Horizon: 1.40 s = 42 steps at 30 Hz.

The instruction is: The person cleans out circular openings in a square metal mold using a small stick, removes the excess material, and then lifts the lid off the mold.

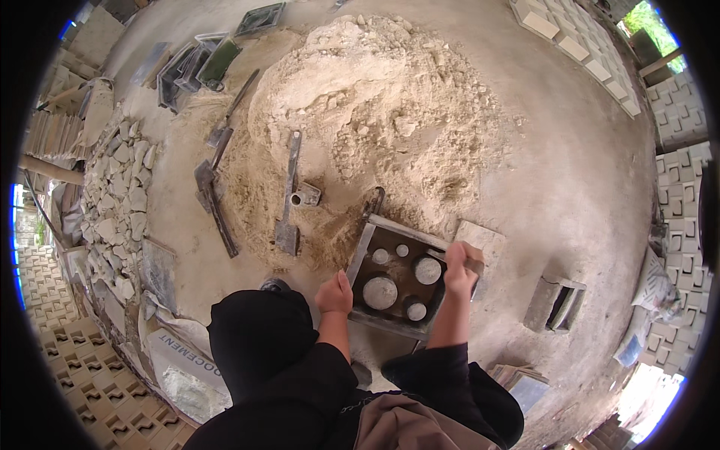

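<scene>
In front of me sits a square metal block mould with a grey rim and a dark inside. Several round discs of different sizes stand in it, the largest a pale disc at the near left. My left hand is closed at the mould's left edge, fingers partly hidden, thumb up. My right hand is a fist over the right edge. It grips a small hand tool whose handle end shows beside the fist; its kind is mostly hidden. A pale flat slab lies beyond the right hand.
A large heap of pale powder rises beyond the mould. A small spade, a cup and a shovel lie left. A hollow mould box stands right. Broken stone lines the far left; blocks stand back right.
</scene>
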Available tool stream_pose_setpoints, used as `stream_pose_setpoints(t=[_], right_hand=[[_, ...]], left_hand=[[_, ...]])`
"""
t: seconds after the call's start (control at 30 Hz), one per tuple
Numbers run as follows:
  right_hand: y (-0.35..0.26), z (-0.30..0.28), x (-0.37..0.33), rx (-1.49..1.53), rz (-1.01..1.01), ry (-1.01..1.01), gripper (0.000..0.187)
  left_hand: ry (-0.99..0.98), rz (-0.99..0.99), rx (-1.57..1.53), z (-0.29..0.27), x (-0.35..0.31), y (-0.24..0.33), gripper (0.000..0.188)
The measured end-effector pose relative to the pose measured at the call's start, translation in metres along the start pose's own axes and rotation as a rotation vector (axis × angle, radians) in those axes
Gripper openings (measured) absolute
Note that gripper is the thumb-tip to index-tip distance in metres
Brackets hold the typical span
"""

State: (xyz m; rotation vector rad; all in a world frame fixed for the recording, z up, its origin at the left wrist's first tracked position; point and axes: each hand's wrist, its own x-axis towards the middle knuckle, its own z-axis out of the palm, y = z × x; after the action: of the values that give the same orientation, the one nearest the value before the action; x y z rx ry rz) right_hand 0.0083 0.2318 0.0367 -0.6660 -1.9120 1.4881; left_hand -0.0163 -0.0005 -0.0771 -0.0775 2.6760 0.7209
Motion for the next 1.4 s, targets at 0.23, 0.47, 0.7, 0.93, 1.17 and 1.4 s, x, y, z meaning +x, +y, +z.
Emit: stream_pose_setpoints(t=[0.23, 0.47, 0.7, 0.93, 1.17, 1.4], right_hand=[[-0.016, -0.003, -0.006, 0.238, -0.087, 0.011, 0.031], [-0.026, 0.003, 0.015, 0.117, 0.112, -0.292, 0.023], [-0.014, 0.03, 0.02, 0.127, 0.065, -0.523, 0.019], [-0.001, 0.016, 0.0, 0.053, -0.007, -0.224, 0.018], [-0.011, 0.022, -0.004, 0.134, -0.057, 0.009, 0.02], [-0.006, 0.029, -0.01, 0.062, -0.035, -0.059, 0.016]], left_hand=[[0.005, -0.029, 0.032, -0.006, 0.0, -0.001, 0.042], [0.052, -0.015, -0.019, -0.008, -0.003, -0.003, 0.042], [0.033, -0.014, -0.021, -0.011, -0.003, 0.001, 0.041], [-0.004, -0.02, -0.044, -0.01, -0.001, 0.004, 0.044], [0.008, -0.034, -0.06, -0.015, -0.004, 0.004, 0.044], [0.01, -0.048, -0.048, -0.017, -0.005, 0.003, 0.044]])
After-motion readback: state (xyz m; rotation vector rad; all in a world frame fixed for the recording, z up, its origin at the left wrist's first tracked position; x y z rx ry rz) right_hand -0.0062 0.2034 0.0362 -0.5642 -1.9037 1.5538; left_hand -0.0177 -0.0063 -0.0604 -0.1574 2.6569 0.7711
